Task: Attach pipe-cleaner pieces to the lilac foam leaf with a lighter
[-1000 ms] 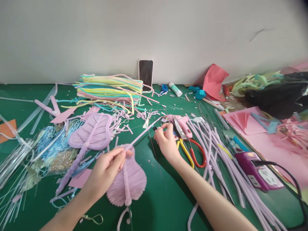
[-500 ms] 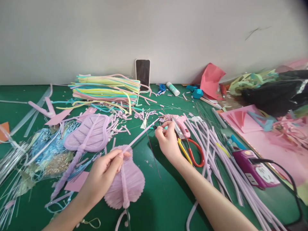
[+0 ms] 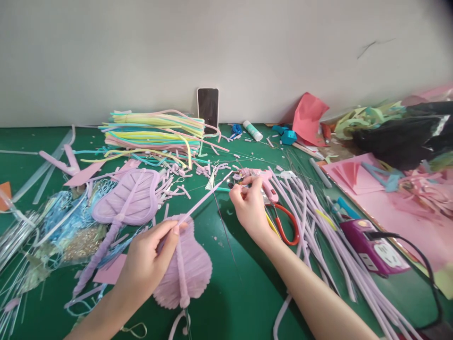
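Observation:
My left hand (image 3: pixel 152 252) pinches a lilac pipe cleaner (image 3: pixel 205 197) between thumb and fingers, its free end slanting up and away to the right. Below that hand lies a lilac fan-shaped piece (image 3: pixel 194 274) with a scalloped edge, partly covered by the fingers. My right hand (image 3: pixel 250 205) is closed in a pinch near the pipe cleaner's far tip; what its fingers hold is too small to make out. Just beyond it rests a pink glue gun (image 3: pixel 269 187), with red-and-yellow-handled scissors (image 3: pixel 290 227) beside the wrist. A second lilac fan (image 3: pixel 129 197) with a wrapped handle lies to the left.
A bundle of coloured pipe cleaners (image 3: pixel 152 130) sits at the back, beside a phone (image 3: pixel 208 109) leaning on the wall. Long lilac pipe cleaners (image 3: pixel 339 252) and a purple power socket (image 3: pixel 375 248) are on the right. Blue tassels (image 3: pixel 60 215) lie left.
My right hand has shifted slightly, its fingers curling differently near the pipe cleaner's tip. My left hand still holds the pipe cleaner, and the whole view has moved a little.

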A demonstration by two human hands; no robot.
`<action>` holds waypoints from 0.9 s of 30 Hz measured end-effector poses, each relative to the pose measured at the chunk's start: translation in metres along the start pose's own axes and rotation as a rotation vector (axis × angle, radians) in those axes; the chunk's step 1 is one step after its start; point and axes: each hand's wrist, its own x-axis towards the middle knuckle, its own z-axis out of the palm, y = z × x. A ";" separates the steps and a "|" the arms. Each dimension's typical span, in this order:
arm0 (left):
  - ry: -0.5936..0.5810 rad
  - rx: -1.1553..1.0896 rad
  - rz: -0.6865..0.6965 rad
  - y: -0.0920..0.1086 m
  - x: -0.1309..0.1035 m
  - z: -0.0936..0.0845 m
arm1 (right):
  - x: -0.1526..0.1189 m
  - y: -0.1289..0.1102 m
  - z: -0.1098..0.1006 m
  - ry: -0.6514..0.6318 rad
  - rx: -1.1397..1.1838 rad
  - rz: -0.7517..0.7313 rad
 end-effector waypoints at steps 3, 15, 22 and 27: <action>0.043 0.059 0.082 0.001 0.000 0.001 | 0.000 -0.002 -0.002 0.016 -0.037 -0.023; 0.079 0.150 0.234 -0.001 -0.001 0.005 | 0.000 -0.002 -0.002 0.015 -0.082 -0.029; 0.141 0.241 0.331 -0.003 -0.001 0.006 | 0.000 -0.003 -0.002 0.020 -0.039 -0.019; 0.346 0.507 0.623 -0.012 0.002 0.007 | 0.000 -0.003 -0.003 0.014 -0.079 -0.018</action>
